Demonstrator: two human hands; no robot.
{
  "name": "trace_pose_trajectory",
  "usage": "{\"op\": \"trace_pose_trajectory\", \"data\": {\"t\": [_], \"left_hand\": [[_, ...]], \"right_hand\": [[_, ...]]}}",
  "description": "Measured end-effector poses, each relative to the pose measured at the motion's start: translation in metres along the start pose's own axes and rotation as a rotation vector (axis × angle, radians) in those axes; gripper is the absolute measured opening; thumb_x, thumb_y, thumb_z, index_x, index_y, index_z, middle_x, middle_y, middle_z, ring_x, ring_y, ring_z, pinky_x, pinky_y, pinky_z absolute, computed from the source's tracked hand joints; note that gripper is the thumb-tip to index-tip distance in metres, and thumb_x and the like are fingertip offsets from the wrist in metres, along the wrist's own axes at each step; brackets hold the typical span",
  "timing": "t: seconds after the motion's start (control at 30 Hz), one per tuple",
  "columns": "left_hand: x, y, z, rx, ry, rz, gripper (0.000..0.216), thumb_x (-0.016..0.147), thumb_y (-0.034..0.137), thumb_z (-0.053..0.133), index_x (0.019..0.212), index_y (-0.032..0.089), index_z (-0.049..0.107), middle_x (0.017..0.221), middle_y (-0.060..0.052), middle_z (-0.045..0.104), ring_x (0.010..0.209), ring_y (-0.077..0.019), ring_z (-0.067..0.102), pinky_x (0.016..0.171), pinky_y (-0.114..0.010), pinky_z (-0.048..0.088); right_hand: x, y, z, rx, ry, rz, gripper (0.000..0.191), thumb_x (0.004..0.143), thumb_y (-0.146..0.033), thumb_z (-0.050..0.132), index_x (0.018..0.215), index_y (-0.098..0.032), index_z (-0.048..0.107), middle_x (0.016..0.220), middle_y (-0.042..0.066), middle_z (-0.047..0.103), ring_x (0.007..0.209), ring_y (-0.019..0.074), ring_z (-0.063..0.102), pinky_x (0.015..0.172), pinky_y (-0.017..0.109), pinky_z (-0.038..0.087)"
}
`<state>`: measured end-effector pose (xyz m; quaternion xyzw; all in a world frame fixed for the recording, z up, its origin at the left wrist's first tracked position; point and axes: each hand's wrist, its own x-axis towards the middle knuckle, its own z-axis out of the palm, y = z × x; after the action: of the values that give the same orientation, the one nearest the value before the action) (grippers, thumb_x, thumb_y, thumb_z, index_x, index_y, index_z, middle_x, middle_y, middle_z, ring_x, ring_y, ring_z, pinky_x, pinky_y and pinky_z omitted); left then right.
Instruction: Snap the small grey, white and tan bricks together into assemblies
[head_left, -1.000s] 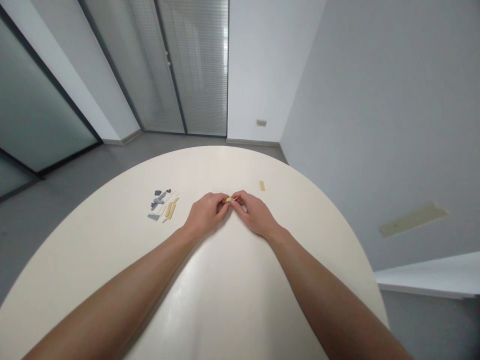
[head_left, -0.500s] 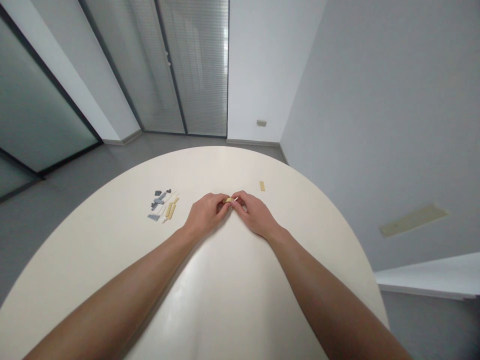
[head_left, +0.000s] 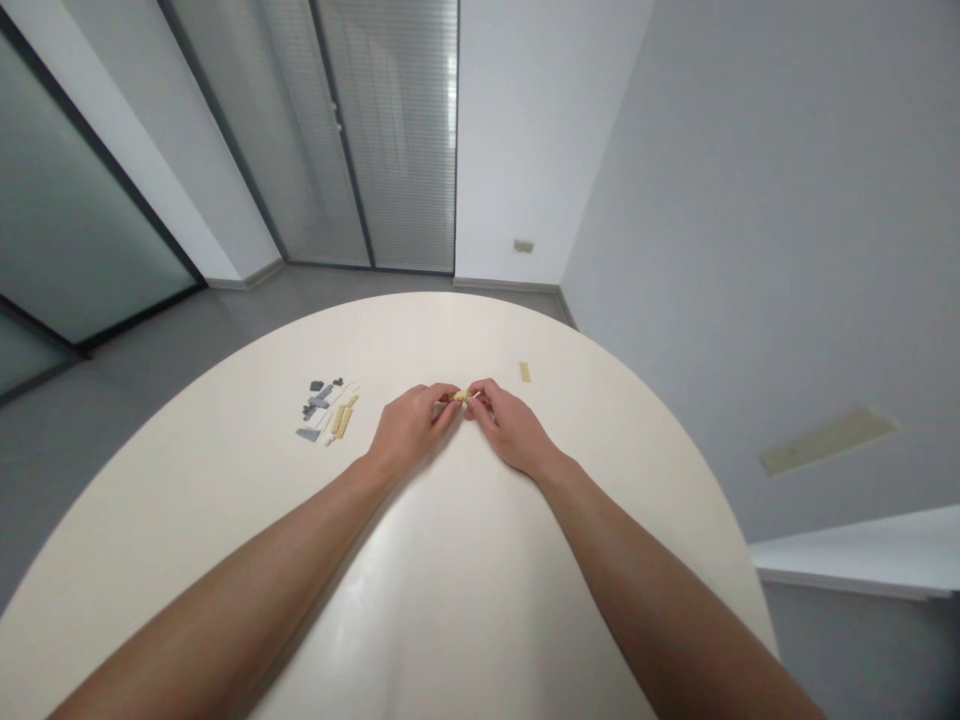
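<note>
Near the middle of the round table, my left hand (head_left: 415, 424) and my right hand (head_left: 508, 417) meet at the fingertips. Between them is a small tan building-block piece (head_left: 460, 396), partly covered by the fingers. My left thumb and fingers pinch it from the left side. On the other side, my right thumb and fingers are pinched together at its right end, and something small and pale shows there. Exactly what the right fingertips hold is too small to make out.
Left of my hands lies a small pile of grey and dark pieces (head_left: 318, 398), with tan pieces (head_left: 342, 417) beside it. A flat tan piece (head_left: 525, 372) rests beyond my right hand. The white table (head_left: 450, 560) has a curved edge; walls stand beyond.
Both hands stay in nearly the same place. The fingertips shift slightly around the tan piece, and a bit more of it shows between them.
</note>
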<state>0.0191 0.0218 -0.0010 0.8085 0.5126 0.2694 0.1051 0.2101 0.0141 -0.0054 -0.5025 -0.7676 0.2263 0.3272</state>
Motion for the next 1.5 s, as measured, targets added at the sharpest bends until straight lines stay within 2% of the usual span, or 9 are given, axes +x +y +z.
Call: {"op": "trace_pose_trajectory", "data": {"t": [0.53,0.97,1.5], "left_hand": [[-0.0011,0.0019,-0.0003,0.035,0.032,-0.035,0.025,0.097,0.038,0.053,0.110,0.026,0.071,0.101,-0.004,0.076,0.092,-0.0228,0.067,0.076,-0.033,0.049],[-0.0013,0.0018,0.0006,0.048,0.045,-0.037,0.026,0.098,0.038,0.052,0.112,0.025,0.070,0.105,-0.005,0.076,0.096,-0.0234,0.068,0.079,-0.035,0.051],[-0.0005,0.0060,-0.0038,0.041,0.041,-0.119,0.026,0.095,0.037,0.058,0.114,0.027,0.072,0.107,-0.002,0.079,0.098,-0.0253,0.074,0.082,-0.036,0.054]], "right_hand": [[0.0012,0.0012,0.0008,-0.020,0.006,-0.008,0.016,0.103,-0.032,0.046,0.111,-0.023,0.057,0.096,0.004,0.073,0.089,0.0180,0.066,0.079,0.030,0.045],[0.0008,-0.0001,0.0000,-0.019,0.000,0.001,0.017,0.103,-0.032,0.046,0.111,-0.023,0.058,0.097,0.004,0.072,0.088,0.0180,0.066,0.079,0.030,0.045],[0.0015,0.0025,0.0015,-0.025,0.000,-0.008,0.018,0.102,-0.034,0.049,0.112,-0.022,0.059,0.099,0.006,0.072,0.090,0.0184,0.066,0.080,0.030,0.046]]}}
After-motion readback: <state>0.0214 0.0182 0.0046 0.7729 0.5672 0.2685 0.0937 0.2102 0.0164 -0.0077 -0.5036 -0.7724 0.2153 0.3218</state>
